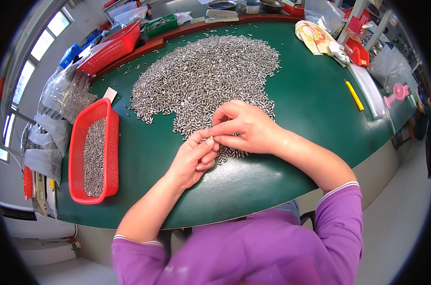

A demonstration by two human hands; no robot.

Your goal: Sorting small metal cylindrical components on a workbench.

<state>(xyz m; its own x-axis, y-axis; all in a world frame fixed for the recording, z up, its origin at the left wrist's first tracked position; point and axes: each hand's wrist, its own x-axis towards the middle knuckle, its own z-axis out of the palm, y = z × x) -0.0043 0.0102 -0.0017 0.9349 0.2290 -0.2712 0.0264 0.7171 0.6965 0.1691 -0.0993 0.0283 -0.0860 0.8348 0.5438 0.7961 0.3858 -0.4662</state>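
fingertips of the left hand (192,160) and right hand (247,128) are pressed together, pinching what looks like one small silvery metal pin (212,137). it sits right at the tips, by the near end of a heap of similar metal pins (215,71) on the green tabletop (315,114). leftward, a red perforated basket (112,156) holds more; upper right, a pale yellow bag (314,37) bears a printed design.

left-hand windows (43,45) are glowing white; pale wall (82,23) is running around them. green worktop (315,114) is filling the middle, glare (239,175) showing near front edge. pale floor (405,199) is showing right; white rack (353,19) is standing upper right.
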